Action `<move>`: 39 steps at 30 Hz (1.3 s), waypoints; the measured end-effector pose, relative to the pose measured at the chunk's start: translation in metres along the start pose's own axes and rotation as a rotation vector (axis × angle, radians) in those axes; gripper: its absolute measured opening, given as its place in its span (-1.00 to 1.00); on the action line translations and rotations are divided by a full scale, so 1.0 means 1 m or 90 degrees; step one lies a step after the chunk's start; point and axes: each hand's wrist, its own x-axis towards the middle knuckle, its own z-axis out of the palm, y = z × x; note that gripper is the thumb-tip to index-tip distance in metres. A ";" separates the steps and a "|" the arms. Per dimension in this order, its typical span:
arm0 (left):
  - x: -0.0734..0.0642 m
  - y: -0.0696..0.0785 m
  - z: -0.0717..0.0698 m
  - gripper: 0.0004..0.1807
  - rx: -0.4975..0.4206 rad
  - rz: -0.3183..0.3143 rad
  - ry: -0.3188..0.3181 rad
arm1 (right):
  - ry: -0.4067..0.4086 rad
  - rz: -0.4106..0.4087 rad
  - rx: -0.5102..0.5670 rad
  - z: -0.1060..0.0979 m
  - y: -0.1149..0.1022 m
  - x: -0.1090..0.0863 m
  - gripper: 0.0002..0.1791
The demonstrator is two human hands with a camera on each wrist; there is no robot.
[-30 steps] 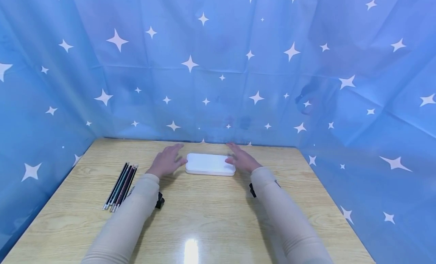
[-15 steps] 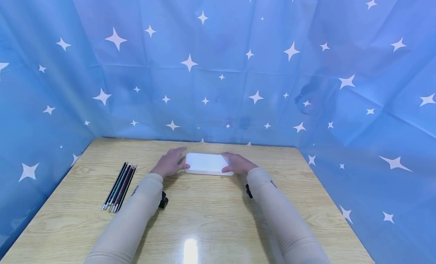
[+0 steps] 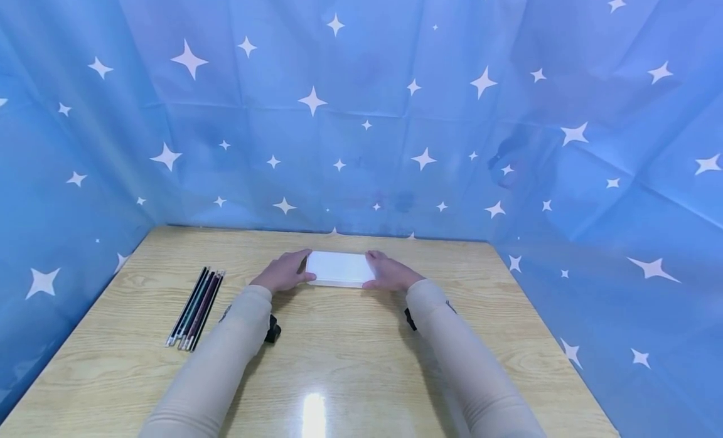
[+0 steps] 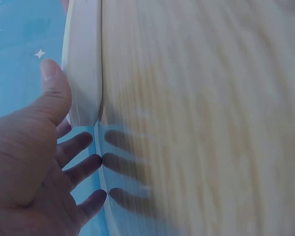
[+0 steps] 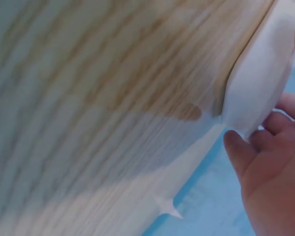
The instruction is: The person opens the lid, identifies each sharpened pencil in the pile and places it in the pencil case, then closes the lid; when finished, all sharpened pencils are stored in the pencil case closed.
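White case (image 3: 339,267) on wood-grain counter (image 3: 350,350), left hand (image 3: 280,272) at its left end, fingers (image 4: 82,169) splayed, clamping unclear, right hand (image 3: 392,275) gripping its right end, dark pencils (image 3: 196,309) well left of it, starry blue curtain (image 3: 373,99) behind it.

Likely pencils (image 3: 196,309), left of box (image 3: 339,268).

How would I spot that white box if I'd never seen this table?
On the wooden table, look toward the far edge, by the starry blue curtain. There, between the left hand and the right hand, lies a long, low white box. Its broad white top sets it apart from the thin, dark pencils to its left.
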 end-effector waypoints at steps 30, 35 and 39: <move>0.014 -0.006 0.021 0.20 -0.099 -0.049 0.049 | 0.050 0.043 -0.066 0.014 -0.007 0.005 0.28; 0.017 -0.009 0.024 0.24 -0.092 -0.053 0.054 | 0.055 0.043 -0.053 0.014 -0.004 0.006 0.28; 0.018 -0.010 0.025 0.24 -0.084 -0.045 0.056 | 0.058 0.050 -0.039 0.012 -0.004 0.005 0.25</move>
